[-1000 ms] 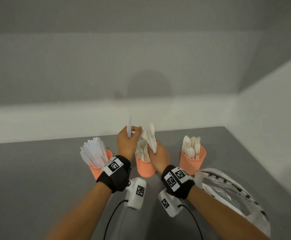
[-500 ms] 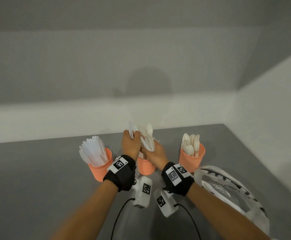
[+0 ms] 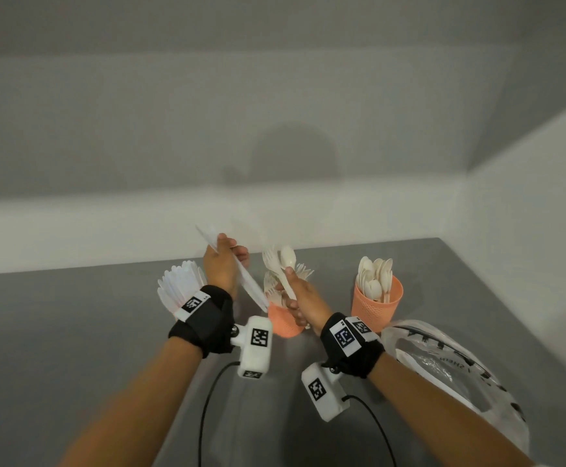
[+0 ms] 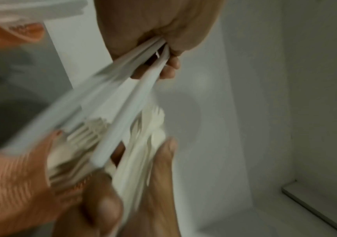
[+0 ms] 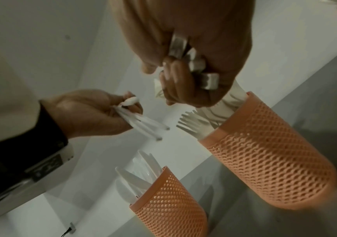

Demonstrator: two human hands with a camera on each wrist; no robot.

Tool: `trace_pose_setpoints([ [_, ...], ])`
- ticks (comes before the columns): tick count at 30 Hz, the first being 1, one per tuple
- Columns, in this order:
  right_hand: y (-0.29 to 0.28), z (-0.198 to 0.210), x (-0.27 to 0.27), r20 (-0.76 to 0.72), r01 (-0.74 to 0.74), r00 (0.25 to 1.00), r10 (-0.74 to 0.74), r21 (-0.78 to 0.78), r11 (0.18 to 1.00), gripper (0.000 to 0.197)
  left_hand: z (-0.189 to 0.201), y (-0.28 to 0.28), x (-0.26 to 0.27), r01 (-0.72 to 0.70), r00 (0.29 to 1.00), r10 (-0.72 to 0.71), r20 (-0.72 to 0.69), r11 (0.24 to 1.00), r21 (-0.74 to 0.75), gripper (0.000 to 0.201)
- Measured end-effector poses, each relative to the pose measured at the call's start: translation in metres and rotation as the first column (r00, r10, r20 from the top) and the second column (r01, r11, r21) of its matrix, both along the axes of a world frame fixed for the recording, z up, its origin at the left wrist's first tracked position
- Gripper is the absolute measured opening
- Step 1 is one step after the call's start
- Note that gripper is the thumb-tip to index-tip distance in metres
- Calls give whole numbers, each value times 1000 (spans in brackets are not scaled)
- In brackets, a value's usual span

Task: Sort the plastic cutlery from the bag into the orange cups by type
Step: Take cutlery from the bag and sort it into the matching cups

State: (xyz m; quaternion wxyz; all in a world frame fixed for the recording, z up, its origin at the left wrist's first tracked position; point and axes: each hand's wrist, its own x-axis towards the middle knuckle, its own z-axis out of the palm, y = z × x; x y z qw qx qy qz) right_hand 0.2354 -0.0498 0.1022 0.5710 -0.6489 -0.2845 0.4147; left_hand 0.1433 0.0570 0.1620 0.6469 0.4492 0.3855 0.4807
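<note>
Three orange mesh cups stand in a row on the grey table: knives in the left cup (image 3: 168, 291) (image 5: 169, 200), forks in the middle cup (image 3: 283, 323) (image 5: 275, 160), spoons in the right cup (image 3: 377, 303). My left hand (image 3: 229, 256) (image 4: 163, 48) grips a few white knives (image 3: 251, 288) (image 4: 123, 89) (image 5: 143, 123), slanted between the left and middle cups. My right hand (image 3: 290, 286) (image 5: 191, 67) holds a bunch of forks and a spoon (image 3: 288, 257) by the handles, just above the middle cup. The white plastic bag (image 3: 443, 365) lies at the right.
White walls close the table at the back and on the right. Black cables run from both wrist cameras toward the table's near edge. The bag fills the right front of the table, close beside the spoon cup.
The hands, joined over the middle cup earlier, have parted. My left hand has drawn the knives out to the left and tilted them; my right hand keeps the forks and spoon.
</note>
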Motion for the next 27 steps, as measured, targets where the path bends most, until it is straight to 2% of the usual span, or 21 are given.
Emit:
trace_pose_setpoints([
  [2, 1, -2, 1, -34, 9, 999, -10, -7, 1000, 45, 4, 12, -15, -28, 999, 27, 41, 999, 19, 23],
  [4, 1, 0, -1, -63, -17, 998, 16, -6, 1000, 41, 5, 24, -29, -96, 995, 96, 9, 989, 115, 22],
  [7, 4, 6, -4, -116, -56, 991, 58, 22, 998, 34, 6, 42, -46, -188, 977, 206, -62, 956, 224, 36],
  [11, 9, 11, -9, -215, -103, 971, 110, 46, 994, 30, 5, 53, -59, -221, 968, 246, -60, 935, 277, 46],
  [18, 12, 9, -11, -276, -78, 956, 102, 97, 992, 28, -26, 51, -65, -84, 940, 213, -266, 901, 425, 44],
  [23, 9, 6, -5, -252, -86, 962, 105, 84, 993, 29, -52, 56, -69, 35, 873, 226, -433, 855, 518, 11],
  [27, 11, 6, -5, -259, -78, 961, 92, 62, 995, 29, -61, 60, -72, 149, 779, 267, -567, 799, 582, 24],
])
